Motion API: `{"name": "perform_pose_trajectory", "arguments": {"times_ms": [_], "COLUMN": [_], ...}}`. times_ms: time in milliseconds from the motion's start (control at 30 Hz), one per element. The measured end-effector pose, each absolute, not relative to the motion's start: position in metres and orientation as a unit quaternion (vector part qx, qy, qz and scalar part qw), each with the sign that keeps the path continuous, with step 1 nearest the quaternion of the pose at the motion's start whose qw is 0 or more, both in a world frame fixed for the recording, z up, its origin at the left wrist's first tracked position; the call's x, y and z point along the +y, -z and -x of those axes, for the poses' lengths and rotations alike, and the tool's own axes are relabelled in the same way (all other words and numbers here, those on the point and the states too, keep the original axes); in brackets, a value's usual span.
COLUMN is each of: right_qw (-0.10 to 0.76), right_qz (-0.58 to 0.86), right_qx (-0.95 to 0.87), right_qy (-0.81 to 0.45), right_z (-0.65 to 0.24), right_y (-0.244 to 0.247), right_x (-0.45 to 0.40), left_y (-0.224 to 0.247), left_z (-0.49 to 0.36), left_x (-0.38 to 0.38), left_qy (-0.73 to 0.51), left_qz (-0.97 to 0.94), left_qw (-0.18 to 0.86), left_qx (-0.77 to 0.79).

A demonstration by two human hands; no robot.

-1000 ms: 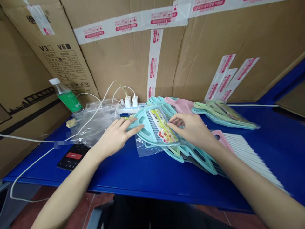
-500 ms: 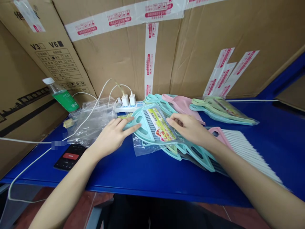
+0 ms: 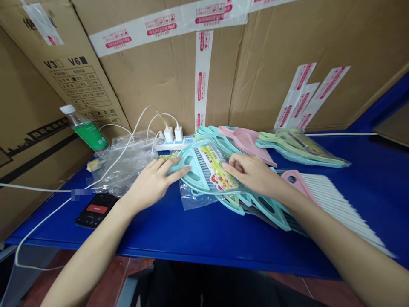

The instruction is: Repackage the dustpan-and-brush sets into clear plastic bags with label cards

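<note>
A teal dustpan and brush set (image 3: 191, 170) with a yellow printed label card (image 3: 220, 168) lies in a clear plastic bag (image 3: 200, 200), on top of other sets. At its left end my left hand (image 3: 156, 179) grips the rim, thumb and forefinger over the teal plastic. My right hand (image 3: 252, 170) is closed in a pinch at the right side of the label card, its curled fingers touching the bag there. What exactly lies between those fingertips is partly hidden. Beneath are several teal dustpans (image 3: 271, 211) and, under my right forearm, a pink-handled brush with pale bristles (image 3: 338, 204).
Behind are pink (image 3: 247, 143) and green dustpans (image 3: 294, 143) against a cardboard box (image 3: 153, 76). A power strip (image 3: 162, 146) with chargers, crumpled plastic bags (image 3: 124, 157), a bottle (image 3: 87, 132), a phone (image 3: 96, 209) and a loose white cable (image 3: 35, 226) occupy the left of the blue table (image 3: 191, 238).
The camera view has shifted very slightly. My right thumb sits a little lower on the label card, and both hands stay at the dustpan and brush set.
</note>
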State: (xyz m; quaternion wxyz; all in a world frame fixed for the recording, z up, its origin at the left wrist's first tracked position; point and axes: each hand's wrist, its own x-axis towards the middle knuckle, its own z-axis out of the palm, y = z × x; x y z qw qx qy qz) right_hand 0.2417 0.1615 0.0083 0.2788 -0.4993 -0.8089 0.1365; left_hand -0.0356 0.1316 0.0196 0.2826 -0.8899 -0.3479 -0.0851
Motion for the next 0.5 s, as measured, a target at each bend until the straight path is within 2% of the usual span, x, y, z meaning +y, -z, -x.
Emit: {"name": "perform_pose_trajectory", "arguments": {"times_ms": [333, 433, 500], "right_qw": [0.270, 0.309, 0.345], "right_qz": [0.485, 0.474, 0.463], "right_qx": [-0.832, -0.825, -0.812], "right_qy": [0.014, -0.016, -0.091], "right_z": [-0.2386, -0.2385, -0.2391], "right_y": [-0.0055, -0.0086, -0.0124], "right_x": [0.1596, 0.1581, 0.1580], "left_y": [-0.0181, -0.0181, -0.0179], "left_z": [0.0366, 0.0361, 0.0357], "left_x": [0.1319, 0.1316, 0.1316], "left_qy": [0.101, 0.101, 0.097], "left_qz": [0.894, 0.896, 0.896], "left_qw": [0.283, 0.281, 0.277], "left_qx": [-0.332, -0.329, -0.333]}}
